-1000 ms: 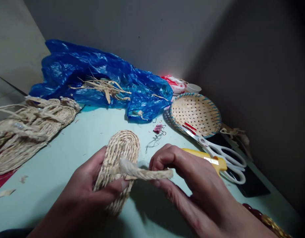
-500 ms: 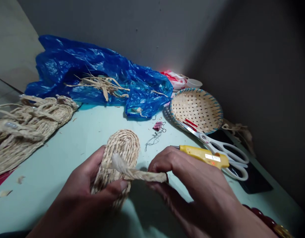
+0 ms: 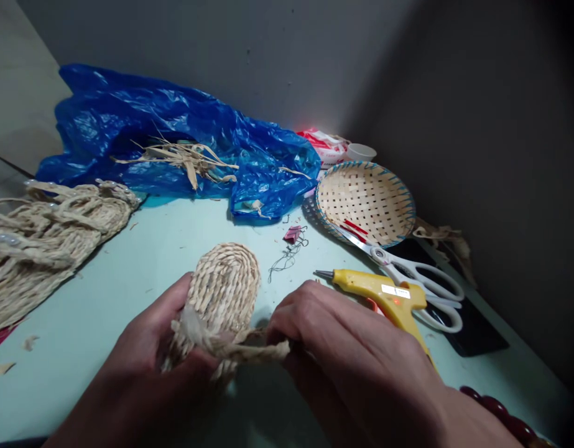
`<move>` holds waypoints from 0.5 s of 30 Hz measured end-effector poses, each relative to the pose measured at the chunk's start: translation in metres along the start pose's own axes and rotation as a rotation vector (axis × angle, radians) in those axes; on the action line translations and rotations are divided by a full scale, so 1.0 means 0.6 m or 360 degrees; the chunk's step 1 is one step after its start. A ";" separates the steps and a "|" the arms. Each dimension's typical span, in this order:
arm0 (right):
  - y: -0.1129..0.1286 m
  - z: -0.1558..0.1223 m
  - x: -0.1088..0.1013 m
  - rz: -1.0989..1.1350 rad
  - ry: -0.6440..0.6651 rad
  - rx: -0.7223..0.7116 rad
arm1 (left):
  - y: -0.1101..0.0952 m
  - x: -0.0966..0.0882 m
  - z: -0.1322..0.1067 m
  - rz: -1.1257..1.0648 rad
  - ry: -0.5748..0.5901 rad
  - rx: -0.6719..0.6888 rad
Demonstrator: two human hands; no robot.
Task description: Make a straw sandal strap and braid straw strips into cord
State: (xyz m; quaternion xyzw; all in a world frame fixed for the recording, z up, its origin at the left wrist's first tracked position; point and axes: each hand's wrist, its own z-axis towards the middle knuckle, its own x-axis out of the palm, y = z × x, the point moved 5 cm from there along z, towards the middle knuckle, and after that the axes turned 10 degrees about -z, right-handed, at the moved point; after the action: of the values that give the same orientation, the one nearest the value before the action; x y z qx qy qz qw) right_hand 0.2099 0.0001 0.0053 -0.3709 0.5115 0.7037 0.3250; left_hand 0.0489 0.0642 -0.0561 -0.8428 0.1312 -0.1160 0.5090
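Observation:
My left hand grips the near end of a small oval woven straw sole that rests on the pale green table. My right hand is closed on a twisted straw cord, which lies across the sole's near end. The cord's frayed tip sticks out over my left thumb. A beaded bracelet shows at my right wrist.
A yellow glue gun and white-handled scissors lie to the right. Behind them sits a round woven tray. A blue plastic bag with loose straw fills the back. Larger woven straw pieces lie at left.
Both hands have drawn nearer to me and lower, pulling the cord down over the sole's near end. The glue gun is now fully uncovered by my right hand.

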 end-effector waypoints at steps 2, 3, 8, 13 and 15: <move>-0.003 -0.001 0.003 0.0020 -0.0016 -0.0016 | 0.000 0.000 -0.004 -0.0046 -0.0060 -0.0036; -0.004 -0.001 0.004 0.0036 -0.0034 -0.0022 | -0.001 0.001 -0.005 -0.0054 -0.0076 -0.0043; -0.011 -0.003 0.009 0.0082 0.0031 0.0092 | -0.002 0.001 -0.005 0.0044 -0.0139 -0.0045; -0.014 -0.009 0.019 0.0161 -0.0097 0.0064 | 0.005 0.001 0.001 -0.0088 -0.0095 -0.0029; -0.014 -0.011 0.019 0.0175 -0.0152 0.0058 | 0.005 -0.001 0.003 -0.0067 -0.0103 0.0049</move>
State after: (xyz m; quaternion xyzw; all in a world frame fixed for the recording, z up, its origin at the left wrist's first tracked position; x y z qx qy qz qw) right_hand 0.2121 -0.0032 -0.0097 -0.3021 0.5277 0.7281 0.3165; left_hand 0.0489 0.0647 -0.0596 -0.8406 0.0951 -0.1014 0.5234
